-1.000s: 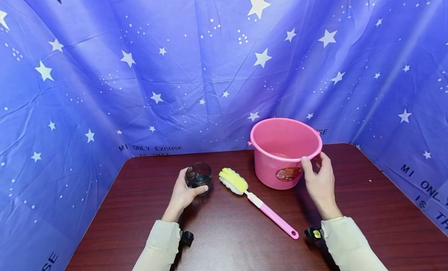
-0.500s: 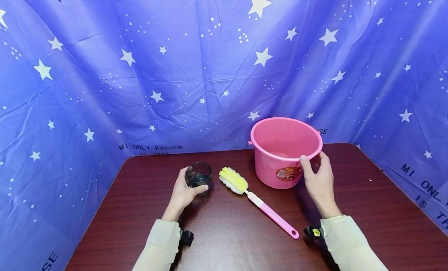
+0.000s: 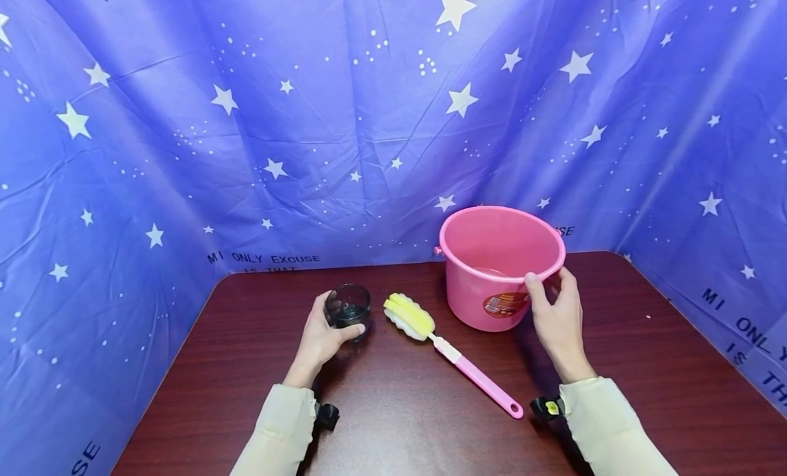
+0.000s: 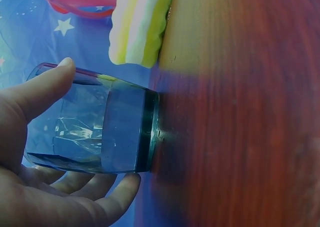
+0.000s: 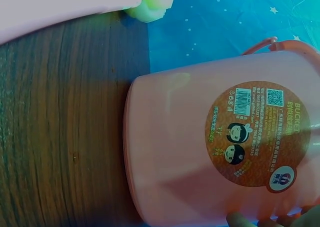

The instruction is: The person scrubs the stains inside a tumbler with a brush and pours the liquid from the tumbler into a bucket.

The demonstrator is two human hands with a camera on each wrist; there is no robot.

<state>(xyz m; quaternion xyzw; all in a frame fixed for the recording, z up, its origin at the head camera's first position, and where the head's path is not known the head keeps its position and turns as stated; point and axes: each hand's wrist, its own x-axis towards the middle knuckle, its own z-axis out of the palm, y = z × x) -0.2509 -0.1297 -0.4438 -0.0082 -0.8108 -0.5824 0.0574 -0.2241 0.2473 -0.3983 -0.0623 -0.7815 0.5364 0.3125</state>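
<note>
A dark tinted drinking glass (image 3: pixel 349 312) stands upright at the left of the table, its base at the tabletop in the left wrist view. My left hand (image 3: pixel 321 343) grips it, thumb on the near side and fingers round the other. Between glass and bucket lies a cup brush (image 3: pixel 476 377) with a yellow and white sponge head (image 3: pixel 408 317) and a pink handle. The pink bucket (image 3: pixel 470 295) stands upright at the back right. With the thumb at its rim and fingers along its right side, my right hand (image 3: pixel 559 326) holds it. Some of those fingers are hidden.
The dark red wooden table (image 3: pixel 381 421) ends at a blue star-printed curtain (image 3: pixel 344 134) behind and at both sides. A round label (image 5: pixel 257 134) is on the bucket's front. A tiny white speck (image 3: pixel 648 317) lies at the table's right.
</note>
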